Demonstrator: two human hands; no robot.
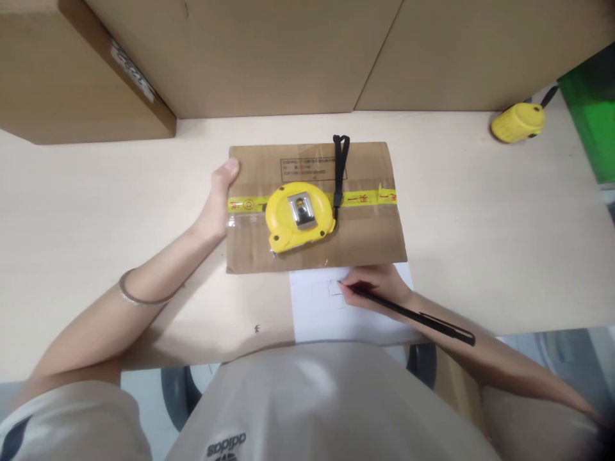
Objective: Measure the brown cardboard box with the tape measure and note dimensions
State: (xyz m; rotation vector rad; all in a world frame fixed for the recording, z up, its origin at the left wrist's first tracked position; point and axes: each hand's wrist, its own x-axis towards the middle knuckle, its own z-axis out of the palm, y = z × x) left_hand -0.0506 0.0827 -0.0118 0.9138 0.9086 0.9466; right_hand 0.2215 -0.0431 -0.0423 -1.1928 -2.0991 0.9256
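My left hand (221, 195) grips the left edge of a small brown cardboard box (365, 237), its thumb on the top and the other fingers hidden. On that box lies a yellow tape measure (283, 211) with a metal clip and a black wrist strap (341, 166). A band of yellow printed tape runs across the box. Below the box, my right hand (377, 285) is closed around a black pen (418, 315). The pen's tip meets a white sheet of paper (312, 320), where a few drawn lines form a small shape. The box covers the paper's upper part.
Large cardboard boxes (269, 57) stand along the back of the pale table (461, 224), with another box (38, 70) at the left. A second yellow tape measure (517, 122) lies at the back right. Something green (590, 115) shows beyond the table's right edge.
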